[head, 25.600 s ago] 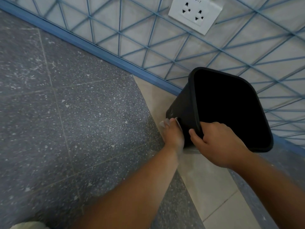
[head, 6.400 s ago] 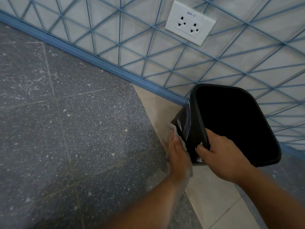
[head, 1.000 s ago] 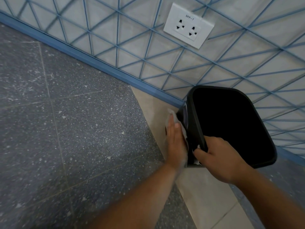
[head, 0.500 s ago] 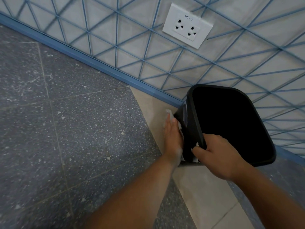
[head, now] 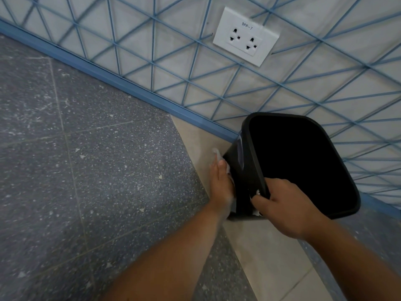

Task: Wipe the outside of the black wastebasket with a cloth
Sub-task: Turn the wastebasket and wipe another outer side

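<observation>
Right hand grips the near rim of the black wastebasket, which stands on the floor against the wall, while just beside it the left hand, fingers straight, presses a white cloth flat to the bin's outer side.

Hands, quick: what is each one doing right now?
Left hand: open, straight fingers pressing the white cloth flat against the black wastebasket side.
Right hand: closed, gripping the wastebasket rim.
</observation>
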Tool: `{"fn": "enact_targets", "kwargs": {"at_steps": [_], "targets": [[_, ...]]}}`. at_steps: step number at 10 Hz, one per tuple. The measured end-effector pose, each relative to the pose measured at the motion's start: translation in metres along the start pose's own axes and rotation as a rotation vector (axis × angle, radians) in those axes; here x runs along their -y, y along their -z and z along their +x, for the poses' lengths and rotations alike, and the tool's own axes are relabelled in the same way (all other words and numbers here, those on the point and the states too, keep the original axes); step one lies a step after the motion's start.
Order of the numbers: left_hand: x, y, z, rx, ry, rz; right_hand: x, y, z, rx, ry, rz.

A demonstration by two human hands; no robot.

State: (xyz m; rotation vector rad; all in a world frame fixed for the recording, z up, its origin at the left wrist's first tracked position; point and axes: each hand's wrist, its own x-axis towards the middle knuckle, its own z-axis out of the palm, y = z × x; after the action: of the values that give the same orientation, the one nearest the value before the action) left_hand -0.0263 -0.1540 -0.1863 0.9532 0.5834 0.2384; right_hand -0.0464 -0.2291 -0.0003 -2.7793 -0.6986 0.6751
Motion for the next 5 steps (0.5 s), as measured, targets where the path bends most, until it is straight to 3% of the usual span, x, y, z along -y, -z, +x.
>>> {"fn": "enact_targets", "kwargs": {"at_steps": [1, 2, 3, 4, 5], "targets": [[-0.007, -0.007, -0.004, -0.013, -0.068, 0.026, 0.000, 0.000, 0.001, -0.007, 0.006, 0.006], [-0.002, -0.002, -0.009, 0.038, -0.046, 0.011, 0.000, -0.002, 0.000, -0.001, -0.004, 0.015], [-0.017, -0.007, -0.005, -0.015, 0.043, 0.057, 0.000, -0.001, 0.000, -0.014, -0.006, 0.021], [-0.018, -0.012, -0.025, 0.008, -0.080, 0.122, 0.000, 0.000, 0.000, -0.005, -0.001, 0.013], [-0.017, -0.001, -0.021, 0.015, 0.038, 0.135, 0.002, 0.001, 0.000, -0.001, -0.007, 0.014]]}}
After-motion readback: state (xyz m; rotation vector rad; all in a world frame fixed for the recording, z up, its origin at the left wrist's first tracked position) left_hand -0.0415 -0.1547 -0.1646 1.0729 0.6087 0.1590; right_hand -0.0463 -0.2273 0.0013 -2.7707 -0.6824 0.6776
